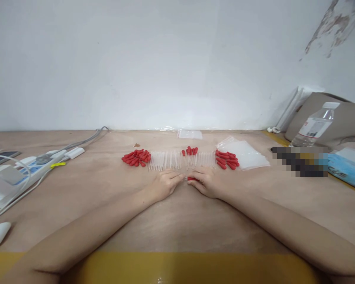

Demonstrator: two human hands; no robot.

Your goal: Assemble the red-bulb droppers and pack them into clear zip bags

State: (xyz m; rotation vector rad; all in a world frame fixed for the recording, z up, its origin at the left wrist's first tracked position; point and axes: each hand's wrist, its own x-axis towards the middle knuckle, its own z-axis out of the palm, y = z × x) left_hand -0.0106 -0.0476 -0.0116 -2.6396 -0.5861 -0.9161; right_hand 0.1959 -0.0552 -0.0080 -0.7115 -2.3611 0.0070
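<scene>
My left hand (167, 184) is closed, its fingers pinching a clear glass dropper tube (185, 178) that mostly hides behind them. My right hand (206, 181) grips a red rubber bulb (193, 179) between thumb and fingers, at the end of that tube. Whether the bulb is fully on the tube I cannot tell. Just beyond my hands lie several droppers with red bulbs (192, 151), flanked by a left row of clear tubes (165, 160) and a right row of tubes (206, 159). Loose red bulbs form a left pile (136, 157) and a right pile (227, 159).
Clear plastic bags (250, 154) lie at the right, with a smaller bag stack (189, 134) near the wall. A water bottle (315, 124), a grey bag (349, 118) and a blue packet (350, 169) stand far right. Power strips with cables (26, 169) occupy the left.
</scene>
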